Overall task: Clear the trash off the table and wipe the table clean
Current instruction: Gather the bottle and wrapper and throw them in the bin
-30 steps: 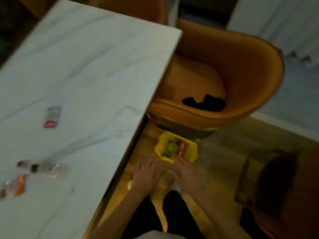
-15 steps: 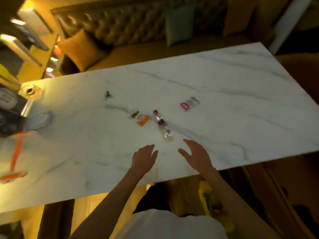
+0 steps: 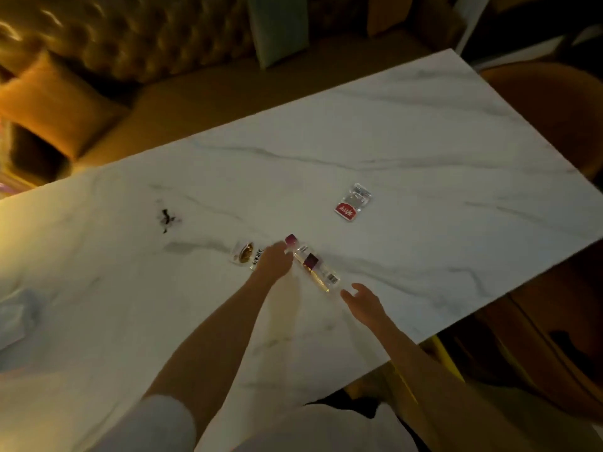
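Note:
On the white marble table (image 3: 408,151) lies an empty clear plastic bottle (image 3: 313,264) with a dark red cap, on its side. My left hand (image 3: 274,262) reaches over a snack wrapper (image 3: 244,252), its fingertips right next to the bottle's cap end and partly covering the wrapper. My right hand (image 3: 362,300) hovers open at the bottle's near end, fingers apart and not touching it. A clear packet with a red label (image 3: 354,202) lies farther right. A small dark scrap (image 3: 166,220) lies to the left.
A tufted sofa with an orange cushion (image 3: 52,102) and a grey-green cushion (image 3: 277,31) runs along the table's far side. An orange chair (image 3: 548,106) stands at the right end. Something pale and blurred (image 3: 13,318) lies at the table's left edge.
A second ago both hands were low over a yellow bin on the floor. They have risen to the table and moved forward to either end of the bottle.

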`<state>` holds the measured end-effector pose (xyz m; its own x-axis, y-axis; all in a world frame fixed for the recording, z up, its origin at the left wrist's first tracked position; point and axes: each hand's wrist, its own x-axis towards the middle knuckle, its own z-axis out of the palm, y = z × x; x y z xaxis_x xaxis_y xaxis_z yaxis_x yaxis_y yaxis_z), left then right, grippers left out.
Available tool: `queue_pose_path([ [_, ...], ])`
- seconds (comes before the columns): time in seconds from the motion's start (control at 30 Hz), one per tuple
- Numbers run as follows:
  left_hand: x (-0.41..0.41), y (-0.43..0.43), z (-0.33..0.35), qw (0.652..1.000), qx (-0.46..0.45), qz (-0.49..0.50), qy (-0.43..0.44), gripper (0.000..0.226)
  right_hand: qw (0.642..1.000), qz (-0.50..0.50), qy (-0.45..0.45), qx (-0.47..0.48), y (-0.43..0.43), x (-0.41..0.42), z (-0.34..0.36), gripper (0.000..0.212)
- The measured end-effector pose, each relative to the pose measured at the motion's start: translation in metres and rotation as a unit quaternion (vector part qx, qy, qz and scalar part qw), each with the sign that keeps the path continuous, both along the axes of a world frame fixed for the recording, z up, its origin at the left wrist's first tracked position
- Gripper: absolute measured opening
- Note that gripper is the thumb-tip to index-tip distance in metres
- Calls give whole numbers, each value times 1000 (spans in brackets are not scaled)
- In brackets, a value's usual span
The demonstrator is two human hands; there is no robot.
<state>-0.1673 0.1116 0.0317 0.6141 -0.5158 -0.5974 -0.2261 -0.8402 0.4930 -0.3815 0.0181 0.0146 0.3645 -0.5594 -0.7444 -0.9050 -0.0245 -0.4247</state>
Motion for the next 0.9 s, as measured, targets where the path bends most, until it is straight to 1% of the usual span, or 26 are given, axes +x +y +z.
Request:
queue_pose_path([
  [0.1,30,-28,-12,999,-21,18,18,40,993,-100,-9,63,4,15,-22,66],
  [0.13,36,-34,-21,999,-21,13,27,43,985,-148,-20,91,6,19,-28,68],
  [0.2,45,-42,-35,999,-17,-2,48,47,963,-231,-44,131,10,27,-30,65],
  [0.23,48,-44,-41,998,-10,-12,57,47,954,-257,-53,143,11,33,-27,62],
  [0.33,55,-44,-59,995,-13,-41,86,33,934,-308,-71,166,15,47,-25,62],
  [0.37,56,-41,-66,994,-18,-39,96,31,924,-327,-85,179,16,50,-25,61],
  [0.43,56,-37,-80,991,-38,3,129,37,908,-357,-101,195,17,52,-21,51],
  [0.5,57,-33,-82,972,-58,94,205,45,897,-377,-113,202,16,51,-16,39],
  [0.53,56,-31,-82,958,-73,133,242,45,900,-374,-114,194,15,49,-15,35],
  [0.6,53,-27,-77,937,-100,176,285,36,907,-367,-113,174,11,43,-13,34],
  [0.67,49,-24,-71,927,-128,203,287,23,908,-372,-115,154,6,34,-9,40],
  [0.73,42,-20,-59,921,-151,233,273,17,912,-362,-141,134,0,20,-1,45],
  [0.77,36,-19,-52,914,-167,243,280,13,909,-362,-159,129,-4,10,4,46],
  [0.8,29,-17,-43,904,-183,248,298,10,905,-364,-179,127,-8,-2,8,46],
  [0.87,11,-14,-29,882,-193,233,362,4,895,-369,-211,132,-17,-28,17,44],
  [0.9,-1,-13,-21,876,-191,225,383,9,892,-366,-229,136,-21,-42,23,42],
])
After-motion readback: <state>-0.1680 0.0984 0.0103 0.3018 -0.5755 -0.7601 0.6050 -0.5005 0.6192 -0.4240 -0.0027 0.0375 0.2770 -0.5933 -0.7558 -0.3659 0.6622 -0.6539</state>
